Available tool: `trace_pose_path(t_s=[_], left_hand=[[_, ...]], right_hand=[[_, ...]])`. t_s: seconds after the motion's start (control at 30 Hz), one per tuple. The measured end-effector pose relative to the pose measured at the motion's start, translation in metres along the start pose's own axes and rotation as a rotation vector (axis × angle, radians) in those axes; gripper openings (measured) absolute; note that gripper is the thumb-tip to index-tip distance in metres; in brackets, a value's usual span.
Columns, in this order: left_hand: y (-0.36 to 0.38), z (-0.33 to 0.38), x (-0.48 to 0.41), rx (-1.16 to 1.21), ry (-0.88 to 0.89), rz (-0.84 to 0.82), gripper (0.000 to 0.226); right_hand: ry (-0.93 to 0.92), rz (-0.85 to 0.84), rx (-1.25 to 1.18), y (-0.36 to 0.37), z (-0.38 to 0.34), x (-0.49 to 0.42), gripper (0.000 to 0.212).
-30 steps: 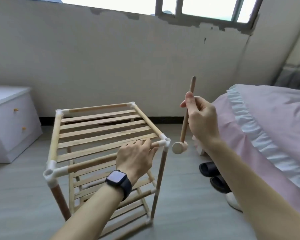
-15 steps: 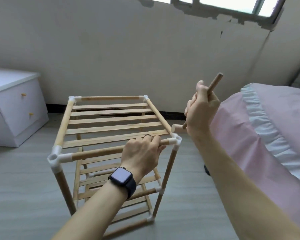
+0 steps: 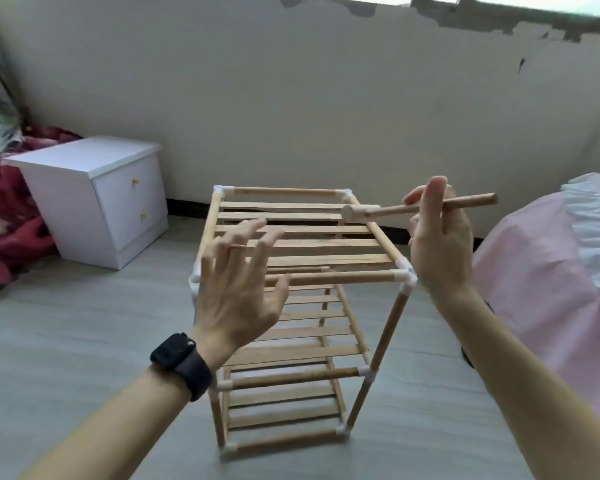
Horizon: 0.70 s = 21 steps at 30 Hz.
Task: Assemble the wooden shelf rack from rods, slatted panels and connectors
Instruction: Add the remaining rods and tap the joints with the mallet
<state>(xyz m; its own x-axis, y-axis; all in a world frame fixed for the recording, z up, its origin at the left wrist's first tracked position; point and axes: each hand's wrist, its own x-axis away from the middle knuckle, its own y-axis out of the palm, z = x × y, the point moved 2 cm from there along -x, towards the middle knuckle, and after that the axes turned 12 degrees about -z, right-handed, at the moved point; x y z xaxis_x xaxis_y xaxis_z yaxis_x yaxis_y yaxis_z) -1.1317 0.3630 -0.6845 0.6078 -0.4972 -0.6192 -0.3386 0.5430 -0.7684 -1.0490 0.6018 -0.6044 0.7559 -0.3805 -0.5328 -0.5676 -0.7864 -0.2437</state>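
Wooden mallet (image 3: pixel 388 211) now level over the rack (image 3: pixel 326 242), right grip (image 3: pixel 440 247) clamped on its handle; left grip (image 3: pixel 236 292) lifted off, fingers apart.

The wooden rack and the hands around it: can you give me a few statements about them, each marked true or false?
1. The shelf rack lies on its side. False: it stands upright on the floor.
2. The right hand holds a wooden mallet. True.
3. The left hand grips the top front rod. False: its fingers are spread and grip nothing.
4. A white nightstand stands left of the shelf rack. True.
5. The black smartwatch sits on the right wrist. False: it is on the left wrist.
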Motion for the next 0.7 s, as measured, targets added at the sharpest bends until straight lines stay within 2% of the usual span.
trace_pose_path(t_s=[0.1,0.17,0.23,0.3,0.33,0.43,0.53,0.6,0.67,0.7], left_hand=[[-0.007,-0.039,0.029,0.021,-0.217,0.002,0.093],[-0.003,-0.051,0.043,0.226,-0.376,-0.098,0.102],[0.003,-0.057,0.052,0.421,-0.482,-0.24,0.094],[0.008,-0.057,0.059,0.393,-0.483,-0.345,0.076],[0.01,-0.056,0.06,0.364,-0.467,-0.359,0.068],[0.014,-0.046,0.056,0.32,-0.429,-0.37,0.057],[0.023,-0.039,0.049,0.455,-0.429,-0.474,0.06],[0.03,-0.036,0.048,0.541,-0.392,-0.552,0.051],[0.033,-0.038,0.048,0.56,-0.376,-0.596,0.035],[0.033,-0.04,0.048,0.55,-0.379,-0.601,0.037]], right_hand=[[0.103,-0.379,-0.338,0.031,-0.006,0.02,0.031],[0.256,-0.667,-0.521,0.05,-0.007,0.034,0.023],[0.363,-0.967,-0.626,0.061,-0.01,0.046,0.044],[0.387,-1.118,-0.498,0.069,-0.011,0.057,0.059],[0.357,-1.104,-0.348,0.073,-0.009,0.062,0.056],[0.141,-0.846,0.052,0.084,-0.013,0.074,0.016],[0.001,-0.657,0.215,0.084,-0.012,0.078,0.017],[-0.02,-0.59,0.427,0.076,-0.012,0.076,0.014],[-0.077,-0.59,0.667,0.068,-0.012,0.075,0.029],[-0.09,-0.603,0.717,0.066,-0.012,0.077,0.035]])
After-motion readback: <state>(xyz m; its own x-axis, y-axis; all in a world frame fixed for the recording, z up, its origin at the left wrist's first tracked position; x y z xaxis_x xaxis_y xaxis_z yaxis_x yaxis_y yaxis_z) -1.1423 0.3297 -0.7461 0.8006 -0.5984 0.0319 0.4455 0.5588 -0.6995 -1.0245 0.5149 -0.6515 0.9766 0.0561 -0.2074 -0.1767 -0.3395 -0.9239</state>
